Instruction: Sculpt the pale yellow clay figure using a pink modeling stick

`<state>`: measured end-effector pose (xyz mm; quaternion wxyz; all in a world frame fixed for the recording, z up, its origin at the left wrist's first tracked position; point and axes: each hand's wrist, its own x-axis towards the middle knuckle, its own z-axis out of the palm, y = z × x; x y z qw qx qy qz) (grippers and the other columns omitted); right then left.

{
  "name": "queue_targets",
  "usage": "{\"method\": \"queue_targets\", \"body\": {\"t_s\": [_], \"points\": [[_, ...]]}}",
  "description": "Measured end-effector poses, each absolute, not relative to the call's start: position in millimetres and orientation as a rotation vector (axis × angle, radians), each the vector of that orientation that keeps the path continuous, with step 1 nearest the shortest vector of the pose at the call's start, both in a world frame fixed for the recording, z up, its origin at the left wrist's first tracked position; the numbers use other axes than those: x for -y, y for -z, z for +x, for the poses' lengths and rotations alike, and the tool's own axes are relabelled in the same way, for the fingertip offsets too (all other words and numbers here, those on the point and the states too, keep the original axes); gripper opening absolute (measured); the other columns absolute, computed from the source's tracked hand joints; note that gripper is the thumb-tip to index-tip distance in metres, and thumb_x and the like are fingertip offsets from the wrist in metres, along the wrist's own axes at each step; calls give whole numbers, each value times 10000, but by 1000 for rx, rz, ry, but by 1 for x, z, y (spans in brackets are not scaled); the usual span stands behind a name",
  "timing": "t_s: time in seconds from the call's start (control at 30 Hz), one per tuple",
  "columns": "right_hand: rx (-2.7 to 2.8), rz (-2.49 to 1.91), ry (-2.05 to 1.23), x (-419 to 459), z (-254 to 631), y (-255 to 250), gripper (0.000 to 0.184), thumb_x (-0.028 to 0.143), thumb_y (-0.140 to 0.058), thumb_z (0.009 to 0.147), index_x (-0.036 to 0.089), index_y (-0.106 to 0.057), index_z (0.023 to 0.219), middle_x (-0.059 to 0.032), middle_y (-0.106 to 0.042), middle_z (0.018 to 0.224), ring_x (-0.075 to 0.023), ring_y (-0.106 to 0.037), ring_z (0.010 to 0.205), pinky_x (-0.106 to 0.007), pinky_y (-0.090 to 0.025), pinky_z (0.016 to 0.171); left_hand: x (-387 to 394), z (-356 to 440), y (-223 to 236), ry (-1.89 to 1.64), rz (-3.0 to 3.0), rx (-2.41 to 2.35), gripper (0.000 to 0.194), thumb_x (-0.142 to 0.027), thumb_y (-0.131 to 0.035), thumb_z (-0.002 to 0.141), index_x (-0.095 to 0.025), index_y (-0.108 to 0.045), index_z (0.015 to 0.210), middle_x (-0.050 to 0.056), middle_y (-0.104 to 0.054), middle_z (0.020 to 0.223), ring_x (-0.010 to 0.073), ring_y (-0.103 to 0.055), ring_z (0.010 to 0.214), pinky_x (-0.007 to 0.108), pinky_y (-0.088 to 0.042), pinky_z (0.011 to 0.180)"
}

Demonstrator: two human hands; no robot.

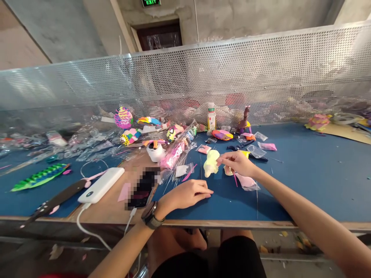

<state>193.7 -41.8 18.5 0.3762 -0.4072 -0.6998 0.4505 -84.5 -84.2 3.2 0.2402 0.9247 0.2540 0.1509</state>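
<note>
A pale yellow clay figure (211, 163) with rounded lobes stands on the blue table mat. At its right side is my right hand (238, 163), thumb and fingertips pinched together against its edge. My left hand (189, 194), with a dark watch on the wrist, rests on the mat in front of the figure, fingers stretched forward and holding nothing I can see. Beneath and beside my right hand lie a bag of pink clay (246, 181) and a small beige piece (228, 170). A pink modelling tool (189, 172) lies left of the figure.
A phone (143, 189) and a white power bank (101, 185) with cables lie at left, near a green clay piece (40, 177). Behind are several painted clay figures, a glue bottle (211, 117), black-handled pliers (257, 156), thin wires and a perforated metal screen (185, 81).
</note>
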Motion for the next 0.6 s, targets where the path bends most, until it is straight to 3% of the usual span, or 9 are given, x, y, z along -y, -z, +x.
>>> {"method": "queue_targets", "body": {"t_s": [0.13,0.27,0.43,0.53,0.6], "points": [[1790,-1027,-1144,41,195,-18,402,575,-806,853,175,-816,888,-6,-693,573,-148,-634,479,-230,-449,421,82,-91,-7,-421,2521,-712,215,-289,-656,1045,-209,-851,1087,61,-825,1015,185,-761,893,267,-537,840],[1803,-1036,-1139,40,195,-19,398,565,-810,851,169,-802,809,-16,-697,566,-139,-618,465,-228,-441,418,78,-97,-15,-429,2429,-791,129,-285,-746,977,-221,-855,955,23,-847,926,173,-769,808,250,-539,775],[1804,-1036,-1150,40,196,-20,443,613,-707,926,179,-797,944,-81,-827,965,-130,-691,543,-222,-483,424,72,-104,-26,-533,2392,-846,129,-283,-737,967,-215,-841,931,18,-835,890,147,-728,723,244,-535,706],[1819,-1047,-1170,39,196,-19,487,658,-663,945,181,-744,886,-64,-806,877,-130,-695,537,-213,-477,420,65,-109,-32,-653,2416,-948,209,-357,-745,960,-202,-812,838,16,-802,803,153,-704,713,252,-539,688],[1821,-1041,-1181,40,196,-19,520,693,-620,963,192,-673,830,-34,-760,740,-134,-689,520,-206,-463,413,58,-111,-36,-719,2401,-1000,249,-363,-655,1012,-195,-806,906,33,-808,857,163,-722,755,261,-565,703]]}}
